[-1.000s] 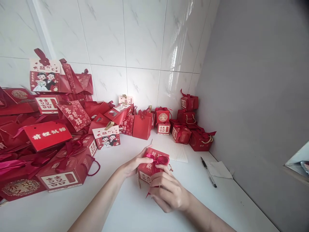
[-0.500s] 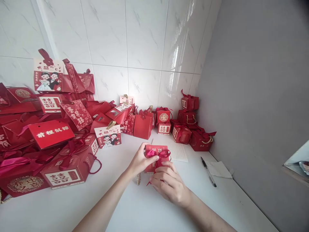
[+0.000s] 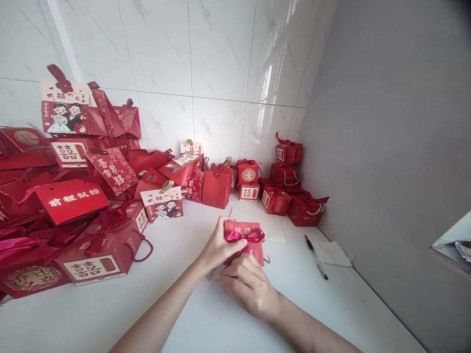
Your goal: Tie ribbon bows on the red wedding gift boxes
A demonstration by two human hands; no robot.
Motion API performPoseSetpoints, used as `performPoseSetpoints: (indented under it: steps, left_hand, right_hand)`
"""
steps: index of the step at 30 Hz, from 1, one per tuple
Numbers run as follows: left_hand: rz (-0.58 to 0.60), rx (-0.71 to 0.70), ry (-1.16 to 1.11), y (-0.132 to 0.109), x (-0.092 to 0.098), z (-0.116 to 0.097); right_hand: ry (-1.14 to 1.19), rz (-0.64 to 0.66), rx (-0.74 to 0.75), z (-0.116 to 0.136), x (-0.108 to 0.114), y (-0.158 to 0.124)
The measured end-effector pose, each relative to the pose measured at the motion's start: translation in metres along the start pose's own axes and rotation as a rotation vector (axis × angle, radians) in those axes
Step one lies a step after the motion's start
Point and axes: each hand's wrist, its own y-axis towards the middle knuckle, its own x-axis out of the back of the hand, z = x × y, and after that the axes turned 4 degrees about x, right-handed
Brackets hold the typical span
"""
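Note:
A small red gift box (image 3: 256,255) with light Chinese characters is in front of me on the white table. My left hand (image 3: 218,246) grips its left side, the thumb pressed on the knot of a dark red satin ribbon bow (image 3: 254,236). Curled at the near edge of the box is my right hand (image 3: 250,287), closed on the ribbon hanging down from the knot. Its fingertips and the ribbon's end are hidden. Twisted gold cord handles stick out at the box's two sides.
On the left is a large heap of red gift boxes (image 3: 99,245). More stacked boxes (image 3: 277,201) stand by the wall corner at the back right. Lined paper (image 3: 274,228) lies behind the held box. A black pen (image 3: 315,257) and a white paper slip (image 3: 334,253) lie right.
My right hand has moved down and slightly left from the bow, toward the near edge of the box. The box has turned slightly, and its right cord handle shows more.

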Motion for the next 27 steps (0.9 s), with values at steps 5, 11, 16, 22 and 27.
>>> performPoseSetpoints:
  steps: [5,11,16,22,27]
  left_hand:
    - [-0.116,-0.020,0.047,-0.001,-0.004,0.002]
    - [-0.135,0.013,0.011,0.001,-0.004,0.002]
    - [-0.096,0.028,-0.037,0.003,-0.003,0.002]
    - [-0.014,0.019,-0.004,0.007,0.003,-0.001]
    - [-0.001,0.056,-0.030,0.006,0.008,-0.007]
  right_hand:
    - [0.065,-0.044,-0.034,0.000,0.000,-0.001]
    - [0.114,0.061,0.015,0.005,-0.001,-0.002]
    - [0.237,-0.038,-0.011,-0.001,0.011,0.005]
    - [0.318,0.076,-0.851,-0.041,0.051,0.007]
    - [0.784,0.740,-1.306,-0.061,0.067,0.002]
